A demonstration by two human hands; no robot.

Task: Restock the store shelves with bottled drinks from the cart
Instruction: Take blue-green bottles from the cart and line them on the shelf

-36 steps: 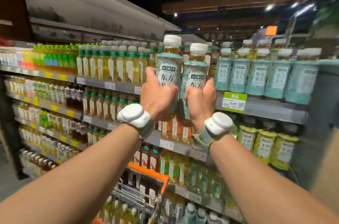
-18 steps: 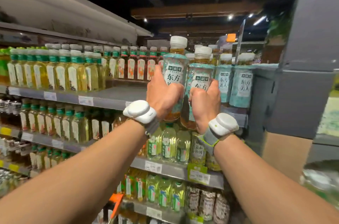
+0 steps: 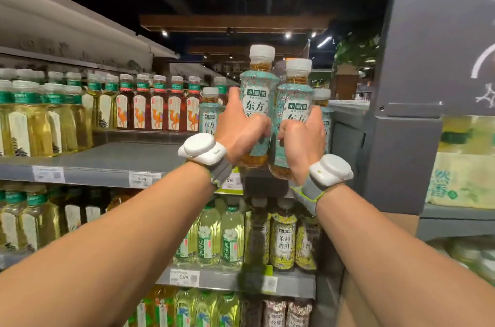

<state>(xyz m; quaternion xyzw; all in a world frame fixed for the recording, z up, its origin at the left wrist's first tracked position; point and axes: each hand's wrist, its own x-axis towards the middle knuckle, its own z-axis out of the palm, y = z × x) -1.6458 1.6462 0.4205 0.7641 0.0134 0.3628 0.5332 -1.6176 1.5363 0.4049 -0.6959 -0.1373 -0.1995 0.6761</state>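
Restocking under way: gripping one teal-label bottle (image 3: 258,101) in the left hand (image 3: 241,130) and a second bottle (image 3: 293,107) in the right hand (image 3: 301,144), fingers wrapped tight, arms outstretched, just above the front edge of the upper shelf (image 3: 107,163), near its right end. Not yet set down beside seemingly matching bottles (image 3: 210,112) behind; bare shelf left to fill.

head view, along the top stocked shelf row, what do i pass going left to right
yellow tea bottles → camel-label bottles → standing teal bottle → left hand gripping the higher teal bottle → right hand gripping the lower teal bottle → grey end panel
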